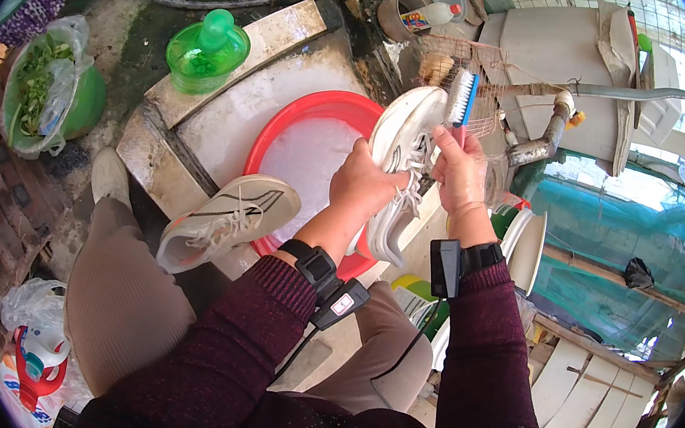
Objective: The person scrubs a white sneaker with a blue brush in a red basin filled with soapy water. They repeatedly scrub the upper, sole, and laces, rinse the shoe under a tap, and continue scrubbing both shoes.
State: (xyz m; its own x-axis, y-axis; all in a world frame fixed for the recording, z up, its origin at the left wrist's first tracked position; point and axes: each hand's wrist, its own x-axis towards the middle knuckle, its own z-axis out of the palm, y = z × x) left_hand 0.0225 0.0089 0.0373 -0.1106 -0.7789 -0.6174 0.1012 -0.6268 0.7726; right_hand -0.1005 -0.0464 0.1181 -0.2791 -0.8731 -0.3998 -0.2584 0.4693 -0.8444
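Observation:
My left hand [364, 181] grips a white lace-up sneaker [412, 117] by its side, its toe pointing away from me and its sole turned to the left. In my right hand [460, 171] is a scrub brush [463, 100] with white bristles, a blue back and a pink handle. The bristles face the shoe's toe; whether they touch it I cannot tell. Below the shoe, a red plastic basin [275, 132] holds cloudy, sudsy water [308, 152]. A second sneaker [229, 219] rests tilted at the basin's near left side, with its laces in place.
A green translucent plastic container [208, 56] stands on the sink's stone ledge [289, 24]. Leafy greens fill a bag-lined green bucket [83, 102] at left. A metal pipe [541, 139] and wire basket [496, 63] are at right. Detergent bottles [39, 363] lie lower left.

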